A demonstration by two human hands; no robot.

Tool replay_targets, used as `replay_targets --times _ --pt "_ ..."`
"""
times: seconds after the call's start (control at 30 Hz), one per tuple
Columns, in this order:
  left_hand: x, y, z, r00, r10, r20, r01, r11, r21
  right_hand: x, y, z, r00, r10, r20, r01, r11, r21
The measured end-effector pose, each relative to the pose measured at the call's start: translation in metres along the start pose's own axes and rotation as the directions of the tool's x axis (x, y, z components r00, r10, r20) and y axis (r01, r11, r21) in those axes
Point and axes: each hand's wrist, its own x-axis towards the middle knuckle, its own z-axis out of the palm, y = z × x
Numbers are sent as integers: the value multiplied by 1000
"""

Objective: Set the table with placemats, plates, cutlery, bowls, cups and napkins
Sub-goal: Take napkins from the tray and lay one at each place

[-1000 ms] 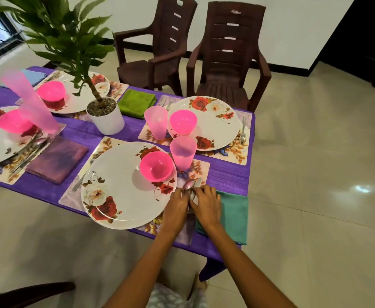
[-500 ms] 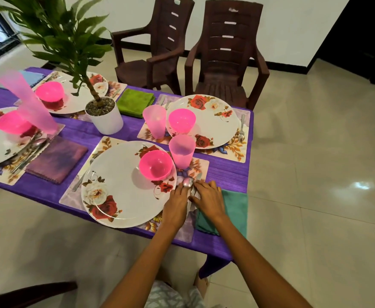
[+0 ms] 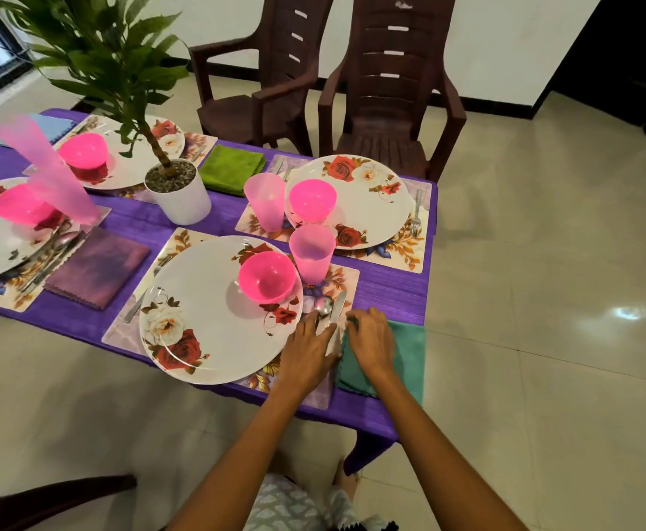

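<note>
Where the near edge of the table [image 3: 390, 297] meets its right corner: one place setting, a floral placemat [image 3: 346, 277] under its pieces.
Plate [image 3: 206, 323]: white, round, printed with red and white roses; overhangs the near edge.
Bowl [image 3: 267, 277]: bright pink, on the plate's far right part.
Cup [image 3: 311, 252]: translucent pink, upright just beyond the bowl.
Spoon [image 3: 323, 305] and knife [image 3: 337, 306]: steel, side by side right of the plate.
Napkin [image 3: 409, 350]: teal, at the right corner.
Left hand [image 3: 308, 350]: fingers straight, flat on the cutlery handles.
Right hand [image 3: 371, 343]: fingers bent, pressing the napkin's left edge; whether they pinch it cannot be told.
</note>
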Motion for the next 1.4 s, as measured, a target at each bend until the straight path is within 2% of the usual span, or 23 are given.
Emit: replay_targets --times 0.07,0.13,0.23,0.33,0.67,0.93,1.17,1.23,1.33,1.4 --pt "-2 1 0 1000 -9 -2 9 1000 15 10 2 -7 999 41 -7 -41 999 10" --pt "-5 2 1 999 -24 -38 25 999 29 20 14 -16 996 75 41 -72 996 -60" --pt "-9 8 3 988 5 -154 5 998 64 29 35 -28 985 44 166 -24 993 -119" --pt "-10 17 8 982 49 -185 -34 996 83 33 47 -36 977 -1 213 26 993 -114" --pt "-5 21 6 978 102 -184 -76 987 145 60 47 -49 954 -4 299 58 984 -170" --pt "4 33 7 986 153 -60 -138 969 206 73 57 -56 917 89 389 -34 989 -147" --pt "9 31 8 996 67 -64 -58 988 142 76 52 -58 912 107 396 -62 990 -124" --pt "8 28 7 985 129 -112 -116 987 115 75 53 -57 916 110 385 -72 991 -112" --pt "9 24 13 942 288 -172 -257 949 184 75 53 -59 922 93 375 -63 994 -90" --pt "7 20 17 918 347 -193 -309 929 204 75 54 -61 918 80 387 -60 996 -64"
